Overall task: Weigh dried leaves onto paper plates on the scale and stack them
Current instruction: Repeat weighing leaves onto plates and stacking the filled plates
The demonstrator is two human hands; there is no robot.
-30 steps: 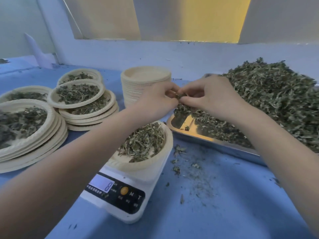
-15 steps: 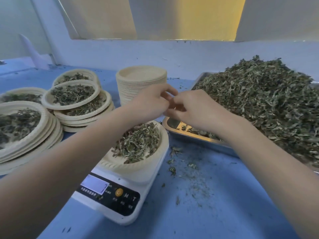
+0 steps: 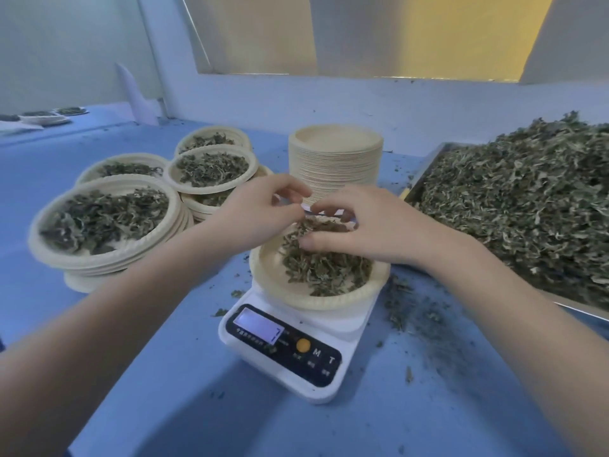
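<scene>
- Both hands sit over the plate (image 3: 316,300) on the scale (image 3: 290,351). The right hand (image 3: 372,225) has its fingers curled into the leaves (image 3: 324,265), probably trimming the weight.
- The left hand (image 3: 263,212) has pinched fingers; can't tell what's in them.
- Filled stacks (image 3: 108,225) sit left, and the tray (image 3: 517,209) right, both in reach.

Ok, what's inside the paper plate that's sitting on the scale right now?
The paper plate on the scale holds a loose pile of dried leaves. The right hand and left hand cover the far part, so what lies there is hidden.
</scene>
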